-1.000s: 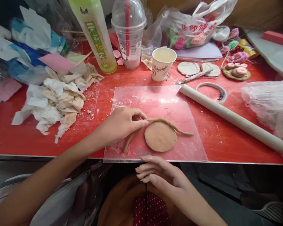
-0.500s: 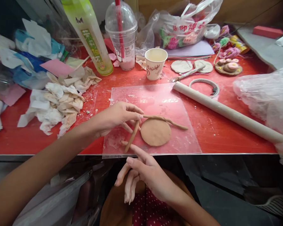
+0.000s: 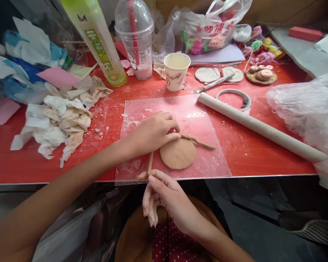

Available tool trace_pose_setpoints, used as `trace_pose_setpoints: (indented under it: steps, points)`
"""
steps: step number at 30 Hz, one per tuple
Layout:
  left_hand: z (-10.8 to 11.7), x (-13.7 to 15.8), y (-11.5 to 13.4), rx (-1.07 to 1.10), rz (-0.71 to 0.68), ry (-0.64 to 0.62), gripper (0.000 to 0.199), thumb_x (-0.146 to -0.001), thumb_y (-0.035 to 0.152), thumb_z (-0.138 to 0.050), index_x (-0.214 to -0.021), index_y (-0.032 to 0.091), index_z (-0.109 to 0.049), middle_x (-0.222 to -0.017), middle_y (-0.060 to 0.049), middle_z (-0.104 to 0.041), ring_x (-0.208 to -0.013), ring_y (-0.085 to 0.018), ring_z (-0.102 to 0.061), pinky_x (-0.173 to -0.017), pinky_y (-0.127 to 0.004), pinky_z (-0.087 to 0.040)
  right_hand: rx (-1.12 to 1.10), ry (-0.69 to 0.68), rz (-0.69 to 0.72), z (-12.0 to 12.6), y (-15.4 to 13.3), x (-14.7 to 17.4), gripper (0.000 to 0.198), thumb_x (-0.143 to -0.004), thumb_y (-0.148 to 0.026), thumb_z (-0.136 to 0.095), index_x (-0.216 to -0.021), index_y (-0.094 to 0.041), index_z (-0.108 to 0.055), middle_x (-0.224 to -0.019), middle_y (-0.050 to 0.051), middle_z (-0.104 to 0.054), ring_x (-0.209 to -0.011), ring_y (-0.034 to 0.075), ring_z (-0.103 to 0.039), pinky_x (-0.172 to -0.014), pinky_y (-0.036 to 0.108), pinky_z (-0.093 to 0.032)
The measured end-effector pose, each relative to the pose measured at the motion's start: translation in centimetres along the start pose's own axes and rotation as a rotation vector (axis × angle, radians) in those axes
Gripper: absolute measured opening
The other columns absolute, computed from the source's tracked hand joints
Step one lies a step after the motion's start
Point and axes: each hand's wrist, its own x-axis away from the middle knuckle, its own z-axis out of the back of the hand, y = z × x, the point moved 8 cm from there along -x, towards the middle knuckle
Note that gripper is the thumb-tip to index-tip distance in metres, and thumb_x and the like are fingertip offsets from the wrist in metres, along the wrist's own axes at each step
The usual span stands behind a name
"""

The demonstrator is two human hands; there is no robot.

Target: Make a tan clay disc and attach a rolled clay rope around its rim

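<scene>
A flat round disc of brown clay (image 3: 178, 154) lies on a clear plastic sheet (image 3: 221, 163) near the table's front edge. Along the disc's far edge runs a thin clay coil (image 3: 203, 143), its right tail resting on the sheet. My left hand (image 3: 155, 131) reaches over the disc's upper left edge, thumb and index finger closed on the coil there. Between thumb and index finger, my right hand (image 3: 168, 198) pinches the coil's near end, raised at the front edge of the sheet. The stretch beneath my left hand is hidden.
Right of the sheet lies a long grey roller (image 3: 259, 125), with a tape ring (image 3: 246, 98) behind it. A paper cup (image 3: 177, 74), lidded plastic cup (image 3: 138, 43) and green bottle (image 3: 98, 47) stand behind. Crumpled tissues (image 3: 62, 120) lie left, a plastic bag (image 3: 311, 105) right.
My left hand has moved right along the coil to the disc's upper edge. My right thumb has closed against the index finger on the coil's near end. The view has shifted slightly.
</scene>
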Motion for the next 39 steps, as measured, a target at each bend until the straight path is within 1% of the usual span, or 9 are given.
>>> trace_pose_setpoints:
  steps: [4,8,10,12,14,16,18,26,39]
  points:
    - [-0.1,-0.4,0.1,0.055,0.008,0.006,0.017,-0.088,0.023,-0.053,-0.089,0.016,-0.069,-0.086,-0.003,-0.065,-0.079,-0.014,-0.059,-0.072,-0.027,-0.042,0.071,-0.009,-0.007,-0.1,0.1,0.2,0.029,-0.091,-0.046,-0.046,-0.1,-0.019,-0.052,-0.055,-0.004,-0.059,-0.037,0.007,-0.051,-0.037,0.016,-0.041]
    - [0.0,-0.4,-0.2,0.081,0.034,0.017,0.017,-0.087,0.024,-0.055,-0.09,0.016,-0.07,-0.088,-0.004,-0.067,-0.081,-0.014,-0.06,-0.074,-0.026,-0.043,0.59,-0.043,0.022,0.0,-1.6,2.2,0.027,-0.094,-0.04,-0.043,-0.1,-0.021,-0.062,-0.066,-0.002,-0.061,-0.053,0.008,-0.057,-0.052,0.02,-0.047]
    - [0.2,-0.3,-0.4,0.094,0.036,0.022,0.019,-0.089,0.024,-0.053,-0.091,0.016,-0.07,-0.091,-0.003,-0.068,-0.084,-0.014,-0.061,-0.076,-0.026,-0.043,0.941,0.124,0.253,1.3,-5.3,3.7,0.024,-0.094,-0.033,-0.045,-0.095,-0.022,-0.066,-0.072,-0.001,-0.064,-0.066,0.011,-0.061,-0.063,0.024,-0.049]
    - [0.4,-0.1,-0.7,0.099,0.045,0.032,0.02,-0.09,0.023,-0.051,-0.091,0.016,-0.07,-0.092,-0.003,-0.069,-0.086,-0.015,-0.061,-0.078,-0.027,-0.043,1.214,0.47,0.59,2.9,-10.2,6.3,0.017,-0.092,-0.026,-0.05,-0.097,-0.023,-0.066,-0.083,0.001,-0.067,-0.077,0.014,-0.062,-0.073,0.027,-0.049]
    - [0.6,0.2,-1.0,0.111,0.06,0.042,0.019,-0.089,0.023,-0.052,-0.091,0.017,-0.07,-0.092,-0.002,-0.07,-0.086,-0.015,-0.062,-0.078,-0.027,-0.043,1.459,0.722,0.78,4.0,-13.3,8.1,0.02,-0.09,-0.023,-0.053,-0.106,-0.024,-0.065,-0.092,0.004,-0.066,-0.084,0.017,-0.061,-0.079,0.031,-0.048]
    - [0.7,0.6,-1.2,0.137,0.067,0.043,0.018,-0.088,0.024,-0.053,-0.091,0.018,-0.07,-0.091,-0.002,-0.069,-0.084,-0.014,-0.061,-0.077,-0.027,-0.043,1.676,0.781,0.828,4.7,-14.7,8.1,0.025,-0.089,-0.023,-0.055,-0.112,-0.022,-0.064,-0.099,0.007,-0.065,-0.09,0.02,-0.059,-0.082,0.036,-0.048]
    - [0.7,0.8,-1.3,0.162,0.074,0.051,0.017,-0.087,0.024,-0.054,-0.089,0.018,-0.07,-0.09,-0.002,-0.068,-0.083,-0.014,-0.061,-0.075,-0.026,-0.044,1.815,0.746,0.809,5.3,-15.1,7.2,0.024,-0.089,-0.024,-0.055,-0.111,-0.02,-0.065,-0.105,0.009,-0.064,-0.096,0.023,-0.057,-0.086,0.04,-0.048]
    - [0.3,1.1,-1.7,0.196,0.105,0.079,0.015,-0.086,0.023,-0.056,-0.092,0.017,-0.069,-0.091,-0.003,-0.068,-0.083,-0.014,-0.06,-0.074,-0.026,-0.043,1.807,0.764,0.843,5.7,-15.3,6.6,0.01,-0.089,-0.022,-0.055,-0.09,-0.018,-0.064,-0.095,0.007,-0.068,-0.091,0.021,-0.061,-0.084,0.037,-0.048]
    - [0.2,1.2,-1.4,0.157,0.058,0.134,0.015,-0.087,0.022,-0.056,-0.09,0.017,-0.069,-0.088,-0.002,-0.065,-0.082,-0.013,-0.059,-0.074,-0.026,-0.043,1.518,0.835,0.64,6.4,-14.7,6.8,0.016,-0.084,-0.03,-0.062,-0.098,-0.022,-0.066,-0.077,-0.002,-0.069,-0.063,0.01,-0.061,-0.06,0.02,-0.047]
